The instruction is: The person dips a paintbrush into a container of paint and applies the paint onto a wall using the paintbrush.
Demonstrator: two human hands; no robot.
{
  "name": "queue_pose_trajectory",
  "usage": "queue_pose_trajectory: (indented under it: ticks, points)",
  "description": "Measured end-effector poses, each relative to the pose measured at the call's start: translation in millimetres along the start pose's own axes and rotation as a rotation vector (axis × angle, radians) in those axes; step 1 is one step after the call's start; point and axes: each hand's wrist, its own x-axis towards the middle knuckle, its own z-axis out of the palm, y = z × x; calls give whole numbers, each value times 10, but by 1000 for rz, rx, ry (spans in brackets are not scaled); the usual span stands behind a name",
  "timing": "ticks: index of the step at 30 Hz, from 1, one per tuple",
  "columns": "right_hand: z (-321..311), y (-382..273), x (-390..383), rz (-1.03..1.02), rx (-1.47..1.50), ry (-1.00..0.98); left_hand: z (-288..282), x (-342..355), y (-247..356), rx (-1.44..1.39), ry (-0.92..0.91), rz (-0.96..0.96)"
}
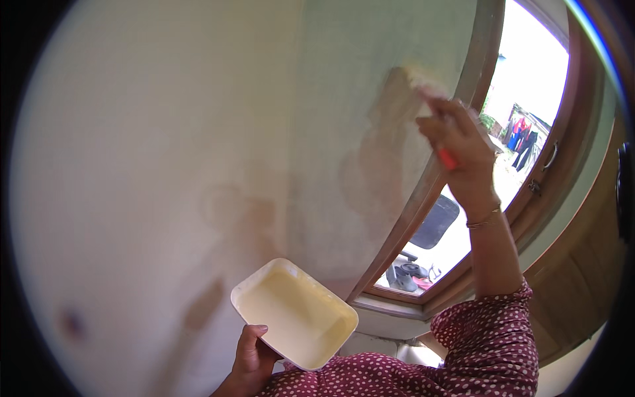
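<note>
My right hand [461, 139] is raised at the upper right, its fingers closed around a paintbrush [448, 159] with a red handle end. The brush's pale head, smeared by motion, meets or nearly meets the greenish wall section [344, 79] beside the door frame; contact is hard to tell. Low in the middle, my left hand [251, 355] grips a rectangular, white-rimmed tub [246, 283] by its near left side, thumb over the rim. Cream-yellow paint [284, 317] lies inside the tub, which tilts toward me.
A pale cream wall [152, 132] spans the left. To the right stands a brown wooden frame [488, 46] around a bright opening. Through it show shoes [409, 272], a dark chair [436, 221] and hanging clothes [520, 135]. A wooden panel [575, 298] is at the far right.
</note>
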Motion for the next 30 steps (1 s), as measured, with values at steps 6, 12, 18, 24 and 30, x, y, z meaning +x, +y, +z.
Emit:
queue_pose_trajectory:
  ticks: [6, 12, 18, 24, 30]
  points:
    - [835, -576, -1560, -120, -48, -347, 44, -9, 47, 0, 14, -46]
    - [1220, -1294, -2874, 17, 433, -757, -6, -31, -5, -2, 28, -2]
    - [1100, -1485, -3188, 373, 504, -941, 17, -29, 17, 26, 48, -12]
    - [691, -1437, -3473, 684, 418, -947, -6, 26, -4, 16, 107, 31]
    - [206, -1498, -3964, 871, 252, -910, -62, 102, -8, 37, 105, 114]
